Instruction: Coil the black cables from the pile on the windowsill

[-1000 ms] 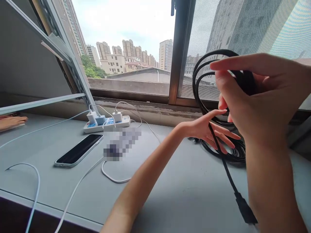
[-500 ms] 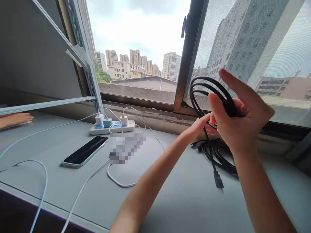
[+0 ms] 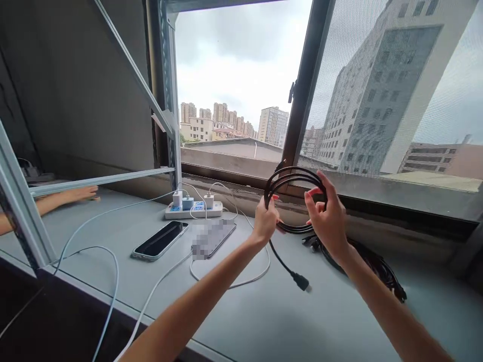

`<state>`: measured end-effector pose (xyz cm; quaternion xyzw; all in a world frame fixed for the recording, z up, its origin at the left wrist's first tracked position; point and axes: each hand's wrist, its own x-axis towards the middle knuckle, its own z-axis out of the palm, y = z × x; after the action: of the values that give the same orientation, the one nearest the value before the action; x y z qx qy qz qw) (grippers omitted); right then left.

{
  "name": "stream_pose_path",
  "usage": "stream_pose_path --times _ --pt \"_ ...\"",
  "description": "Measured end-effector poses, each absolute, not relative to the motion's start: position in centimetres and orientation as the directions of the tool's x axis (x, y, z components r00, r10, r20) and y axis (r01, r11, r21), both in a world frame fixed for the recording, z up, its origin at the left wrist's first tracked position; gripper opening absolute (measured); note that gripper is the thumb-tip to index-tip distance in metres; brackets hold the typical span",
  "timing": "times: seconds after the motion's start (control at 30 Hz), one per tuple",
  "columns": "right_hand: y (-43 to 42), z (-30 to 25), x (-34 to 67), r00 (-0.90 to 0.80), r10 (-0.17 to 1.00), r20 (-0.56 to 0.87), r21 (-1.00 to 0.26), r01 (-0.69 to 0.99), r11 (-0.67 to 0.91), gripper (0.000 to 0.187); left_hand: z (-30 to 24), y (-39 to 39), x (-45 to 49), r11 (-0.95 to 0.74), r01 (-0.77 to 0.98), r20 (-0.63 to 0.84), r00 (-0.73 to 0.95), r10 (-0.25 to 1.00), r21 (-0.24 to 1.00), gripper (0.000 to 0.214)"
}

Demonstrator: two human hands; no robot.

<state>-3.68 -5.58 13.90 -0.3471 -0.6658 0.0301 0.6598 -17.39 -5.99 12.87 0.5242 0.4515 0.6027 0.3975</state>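
Note:
A black cable [image 3: 294,229] is wound in several loops and held up above the table. My left hand [image 3: 266,218] is closed round the left side of the coil. On the coil's right side, my right hand [image 3: 327,216] has its fingers and thumb curled about the loops. One end of the cable hangs below my left hand, with a black plug [image 3: 301,281] that looks like an HDMI connector. A second bundle of black cables [image 3: 372,264] lies on the table behind my right forearm, partly hidden by it.
On the grey table [image 3: 264,322] lie a phone [image 3: 160,241] and a partly blurred device [image 3: 222,236]. A white power strip [image 3: 194,208] with chargers stands by the window. White cords [image 3: 116,281] trail over the front edge. Another person's hand [image 3: 81,193] rests beyond the metal frame [image 3: 22,201].
The coil has come lower and opened into a wider ring. My hands have moved apart to its two sides. The view has turned left, showing more of the metal frame.

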Motion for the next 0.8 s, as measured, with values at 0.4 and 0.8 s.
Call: stream_pose_path --times 0.4,0.8 --pt "-3.5 -1.2 0.8 -0.164 0.908 0.386 -0.777 0.473 0.415 0.015 4.1 -4.5 -20.0 0.116 0.413 -0.220 0.213 0.952 0.903 0.018" --pt "-5.8 -0.5 0.7 -0.123 0.888 0.443 -0.739 0.510 0.440 0.035 4.4 -6.7 -20.2 -0.211 0.423 0.067 0.329 0.942 0.881 0.037"
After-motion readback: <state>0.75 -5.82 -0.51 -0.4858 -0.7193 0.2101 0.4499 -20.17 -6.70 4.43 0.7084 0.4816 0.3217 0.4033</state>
